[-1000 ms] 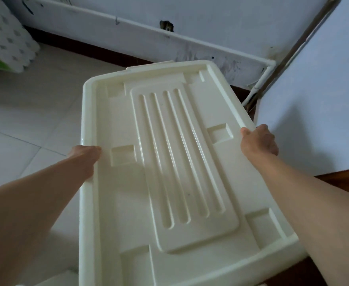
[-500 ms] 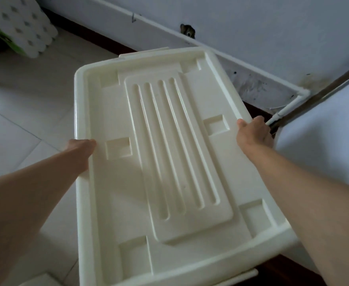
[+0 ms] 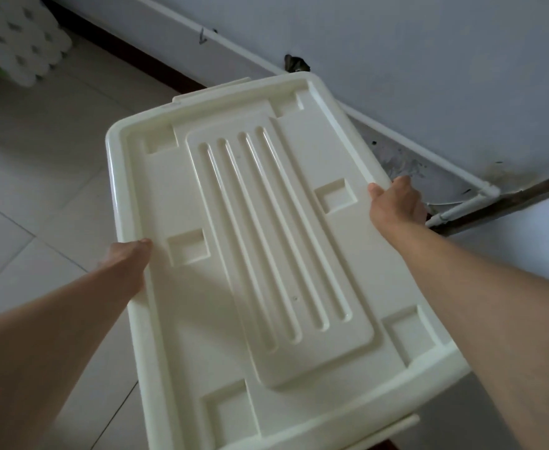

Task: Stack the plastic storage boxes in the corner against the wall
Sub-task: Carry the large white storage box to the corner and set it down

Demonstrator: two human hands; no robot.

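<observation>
A cream plastic storage box (image 3: pixel 266 254) with a ribbed lid fills the middle of the view, held up above the floor. My left hand (image 3: pixel 125 258) grips its left long edge, fingers hidden under the rim. On the opposite long edge my right hand (image 3: pixel 396 201) is closed over the rim. The box's far end points toward the wall; the corner (image 3: pixel 494 190) lies just beyond my right hand.
White pipes (image 3: pixel 455 212) run along the wall base and meet at the corner. A dark skirting strip lines the wall. A wrapped pack of paper rolls (image 3: pixel 16 43) sits at the far left on the pale tiled floor (image 3: pixel 39 177). A white surface (image 3: pixel 526 228) stands at right.
The box and both hands have shifted toward the corner; the wall and pipe joint have come closer and moved rightward in view. Both grips are unchanged.
</observation>
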